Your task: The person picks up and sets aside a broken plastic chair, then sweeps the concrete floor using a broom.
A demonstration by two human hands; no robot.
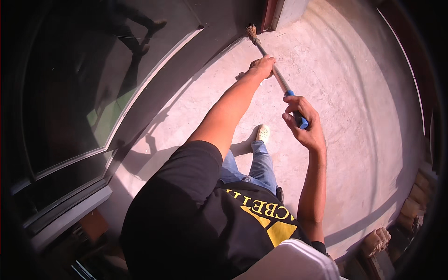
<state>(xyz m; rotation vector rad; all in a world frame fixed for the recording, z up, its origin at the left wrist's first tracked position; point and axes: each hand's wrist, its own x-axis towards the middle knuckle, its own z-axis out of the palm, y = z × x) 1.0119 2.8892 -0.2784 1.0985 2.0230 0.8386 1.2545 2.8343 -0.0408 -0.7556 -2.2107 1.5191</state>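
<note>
Right hand (304,122) grips the broom's (275,74) blue end. Left hand (262,66) clasps its shaft farther along. Bristles touch the concrete floor (354,116).

A single view is given, taken from a fisheye camera worn on the person's head and aimed steeply down and forward. The person's own shoulders and black shirt (200,219) are seen close at the lower edge, with both arms stretching away up the frame. The concrete floor (354,130) is seen from standing height. Straight lines, such as the glass door frame (140,93) at left, are bent toward the rim.
</note>
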